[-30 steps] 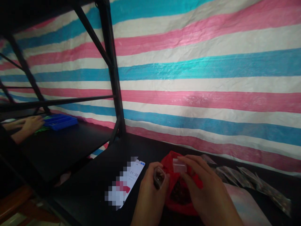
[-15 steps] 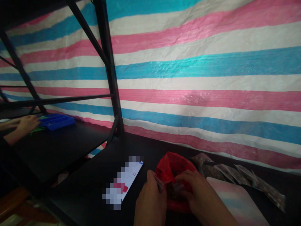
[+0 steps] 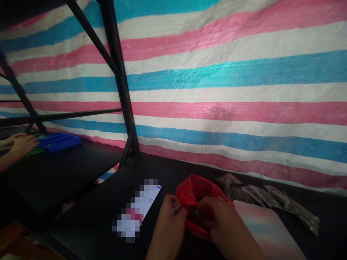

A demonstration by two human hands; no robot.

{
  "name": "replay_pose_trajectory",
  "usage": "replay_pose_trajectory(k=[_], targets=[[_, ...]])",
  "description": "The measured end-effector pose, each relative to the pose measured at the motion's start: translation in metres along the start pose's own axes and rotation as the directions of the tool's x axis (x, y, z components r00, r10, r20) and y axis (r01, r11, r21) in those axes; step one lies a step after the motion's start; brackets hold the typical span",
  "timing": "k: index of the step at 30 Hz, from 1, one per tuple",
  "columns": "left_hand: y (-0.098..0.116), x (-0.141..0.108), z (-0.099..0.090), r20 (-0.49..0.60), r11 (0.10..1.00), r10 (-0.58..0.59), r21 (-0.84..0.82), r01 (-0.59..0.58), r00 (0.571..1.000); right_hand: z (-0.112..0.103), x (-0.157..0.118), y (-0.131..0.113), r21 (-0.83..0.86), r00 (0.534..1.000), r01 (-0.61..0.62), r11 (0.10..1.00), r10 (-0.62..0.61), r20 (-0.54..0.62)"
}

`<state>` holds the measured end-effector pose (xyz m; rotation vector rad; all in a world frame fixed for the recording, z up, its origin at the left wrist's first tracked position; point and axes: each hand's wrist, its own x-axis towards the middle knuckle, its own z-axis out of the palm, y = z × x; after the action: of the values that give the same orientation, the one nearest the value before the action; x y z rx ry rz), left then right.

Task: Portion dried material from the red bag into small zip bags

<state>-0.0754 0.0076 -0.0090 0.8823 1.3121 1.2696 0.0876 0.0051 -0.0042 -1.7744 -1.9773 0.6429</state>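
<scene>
A red plastic bag [image 3: 187, 187] stands open on the black table [image 3: 92, 216], with small dark contents [image 3: 199, 215] inside. My left hand [image 3: 170, 220] is closed at the bag's left edge, pinching a small clear plastic bag [image 3: 175, 205]. My right hand [image 3: 219, 220] reaches into the opening of the red bag, its fingers curled down over the dark contents; whether they grip anything is hidden. Left of my hands lies a phone [image 3: 146, 202] with a lit screen, partly pixelated.
Several clear packets [image 3: 300, 213] with brownish contents lie at the back right, behind a pale reflective flat board [image 3: 262, 224]. A black metal frame [image 3: 121, 83] rises at left. Beyond it, another person's hands [image 3: 23, 146] are near a blue tray [image 3: 61, 142]. Striped sheeting [image 3: 230, 94] hangs behind.
The view has shifted slightly to the right. The clear plastic has moved away from the red bag's opening with my left hand, and my right hand's fingers are lower in the bag.
</scene>
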Motion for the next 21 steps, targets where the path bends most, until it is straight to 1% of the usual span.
replay_pose_trajectory(k=[2, 5, 7, 11, 12, 14, 16, 18, 20, 21], targets=[[0.002, 0.000, -0.002, 0.016, 1.000, 0.000, 0.010, 0.000, 1.000, -0.001, 0.001, 0.002, 0.066, 1.000, 0.003, 0.998, -0.003, -0.002], [0.003, 0.001, -0.004, 0.026, 0.999, 0.006, 0.051, -0.008, 1.000, -0.005, 0.002, 0.004, 0.211, 0.999, 0.040, 0.977, -0.038, -0.015], [0.001, 0.002, -0.006, 0.049, 0.996, 0.045, 0.074, -0.048, 0.998, -0.007, 0.003, 0.006, 0.288, 0.998, 0.061, 0.956, -0.052, -0.036], [-0.003, 0.006, -0.015, 0.101, 0.976, 0.167, 0.127, -0.179, 0.981, -0.013, 0.004, 0.007, 0.357, 0.997, 0.061, 0.932, -0.038, -0.070], [-0.002, 0.007, -0.018, 0.107, 0.972, 0.176, 0.141, -0.190, 0.979, -0.015, 0.004, 0.007, 0.371, 0.997, 0.048, 0.928, -0.020, -0.080], [0.001, 0.009, -0.025, 0.131, 0.975, 0.154, 0.142, -0.172, 0.979, -0.020, 0.004, 0.008, 0.399, 0.995, 0.034, 0.916, 0.008, -0.102], [0.005, 0.009, -0.030, 0.155, 0.976, 0.157, 0.127, -0.177, 0.975, -0.026, 0.002, 0.007, 0.443, 0.993, 0.056, 0.895, -0.005, -0.116], [0.007, 0.009, -0.030, 0.149, 0.955, 0.234, 0.151, -0.256, 0.961, -0.030, 0.000, 0.004, 0.499, 0.990, 0.109, 0.860, -0.050, -0.130], [0.005, 0.008, -0.025, 0.132, 0.906, 0.335, 0.227, -0.358, 0.933, -0.032, -0.002, -0.003, 0.538, 0.984, 0.158, 0.828, -0.087, -0.155], [0.003, 0.008, -0.022, 0.138, 0.884, 0.364, 0.262, -0.388, 0.921, -0.031, -0.003, -0.007, 0.540, 0.979, 0.182, 0.822, -0.098, -0.181]])
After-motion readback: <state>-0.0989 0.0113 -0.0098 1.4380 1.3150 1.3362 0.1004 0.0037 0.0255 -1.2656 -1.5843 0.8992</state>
